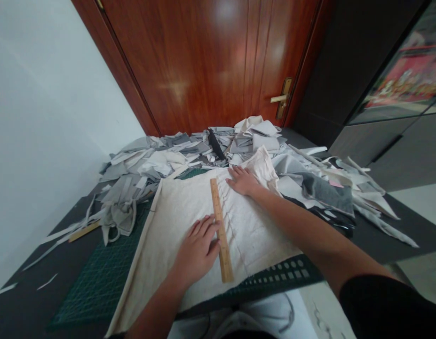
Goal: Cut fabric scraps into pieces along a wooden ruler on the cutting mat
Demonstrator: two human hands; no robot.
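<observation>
A cream cloth (182, 202) lies spread over a green cutting mat (98, 273), with creases running down its middle and a bunched far right corner. On it rests a wooden ruler (225, 259), pointing away from me. My left hand (199, 247) lies on the cloth at the ruler's left side, its fingertips reaching the ruler's edge, fingers extended. Farther off, my right hand (242, 180) is flat on the cloth to the right of the ruler's far end, fingers spread and holding nothing.
Heaps of grey and white fabric scraps (157, 160) line the back of the dark table (71, 261). More fabric offcuts (327, 188) and a black shiny item (336, 221) lie to the right. A wooden door (210, 66) stands behind, a white wall (44, 103) at left.
</observation>
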